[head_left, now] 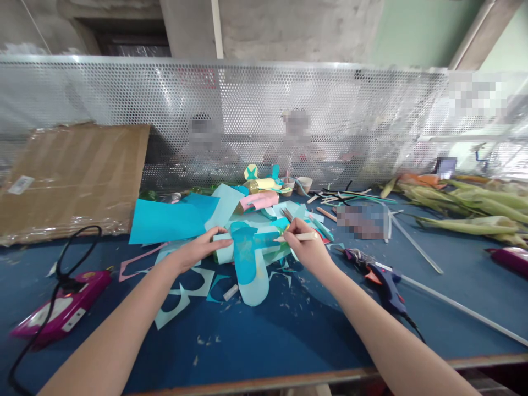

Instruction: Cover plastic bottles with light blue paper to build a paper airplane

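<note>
One paper-wrapped bottle [225, 253]: lying on its side between my hands, above the blue table [289, 344], green showing at its ends.
Left hand [202, 246]: thumb and fingers bent round the wrapped left end, steadying it.
Right hand [304, 246]: a narrow pinch on a white pen [307, 236], tip at the bottle's right part.
Blue wing piece [244, 256]: laid across the bottle, over a pale blue wing piece [253, 289].
Done: wrapping and wing pieces look in place; offcuts [198, 282] lie around.
Left: the pen work seems unfinished; I can't tell whether the wing pieces are glued.
Companions: a pink-wrapped roll [259, 201] and a yellow-wrapped roll [264, 184] behind look further along.
Glue gun [385, 286]: on the table, right of my right hand.
</note>
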`<action>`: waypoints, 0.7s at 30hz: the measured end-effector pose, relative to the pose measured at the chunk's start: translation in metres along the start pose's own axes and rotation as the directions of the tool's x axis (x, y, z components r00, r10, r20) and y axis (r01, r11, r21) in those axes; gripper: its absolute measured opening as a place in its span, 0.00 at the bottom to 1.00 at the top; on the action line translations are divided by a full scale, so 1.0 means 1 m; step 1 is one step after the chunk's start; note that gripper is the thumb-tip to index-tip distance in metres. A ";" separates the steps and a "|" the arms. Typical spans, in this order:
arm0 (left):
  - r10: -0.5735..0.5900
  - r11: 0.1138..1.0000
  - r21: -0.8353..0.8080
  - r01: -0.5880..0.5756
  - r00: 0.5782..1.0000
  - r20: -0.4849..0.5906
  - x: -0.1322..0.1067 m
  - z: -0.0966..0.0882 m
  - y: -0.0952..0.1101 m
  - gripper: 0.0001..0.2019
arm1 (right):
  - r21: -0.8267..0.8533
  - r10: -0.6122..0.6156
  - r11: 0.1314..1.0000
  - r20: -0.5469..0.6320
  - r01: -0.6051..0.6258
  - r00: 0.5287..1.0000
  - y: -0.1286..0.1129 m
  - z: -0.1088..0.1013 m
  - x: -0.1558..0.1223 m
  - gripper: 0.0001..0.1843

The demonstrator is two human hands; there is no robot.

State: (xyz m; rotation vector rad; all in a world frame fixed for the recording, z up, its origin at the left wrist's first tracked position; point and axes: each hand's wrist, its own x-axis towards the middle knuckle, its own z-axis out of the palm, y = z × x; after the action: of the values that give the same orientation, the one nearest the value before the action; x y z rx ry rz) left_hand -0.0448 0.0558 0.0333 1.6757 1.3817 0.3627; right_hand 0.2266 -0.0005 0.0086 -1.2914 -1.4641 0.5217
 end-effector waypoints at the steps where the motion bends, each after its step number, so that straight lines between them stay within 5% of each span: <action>1: 0.000 1.000 -0.001 0.000 1.000 -0.002 0.000 0.000 0.001 0.38 | -0.005 0.002 1.000 -0.007 -0.003 1.000 0.000 0.000 0.000 0.10; 21: 0.039 0.999 -0.018 -0.039 0.999 -0.009 0.002 0.000 -0.005 0.36 | -0.009 0.012 1.000 -0.039 -0.012 0.999 -0.002 -0.002 0.001 0.11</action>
State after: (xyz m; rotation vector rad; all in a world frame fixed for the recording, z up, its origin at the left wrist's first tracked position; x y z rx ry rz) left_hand -0.0474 0.0575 0.0286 1.6897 1.3492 0.4041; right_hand 0.2277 -0.0007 0.0112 -1.3116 -1.4293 0.4957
